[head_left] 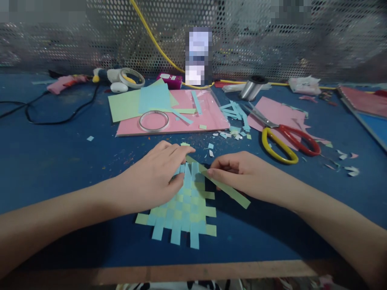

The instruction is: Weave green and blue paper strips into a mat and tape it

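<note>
A woven mat of blue and yellow-green paper strips (183,209) lies near the front of the table, its strip ends sticking out at the bottom and right. Over its upper left part rests my left hand (160,173), palm down with fingers extended, hiding that corner. To the right, my right hand (242,175) pinches a loose yellow-green strip (231,191) between thumb and fingers. That strip slants from beside my left fingertips down to the right, across the mat's upper right part.
Scissors (288,141) with red and yellow handles lie right of centre by pink paper (278,114). Behind the mat are a pink sheet pack (127,128), a tape ring (153,121), a wire spool (253,88), blue strips (237,112) and a pink glue gun (65,83) with a black cable.
</note>
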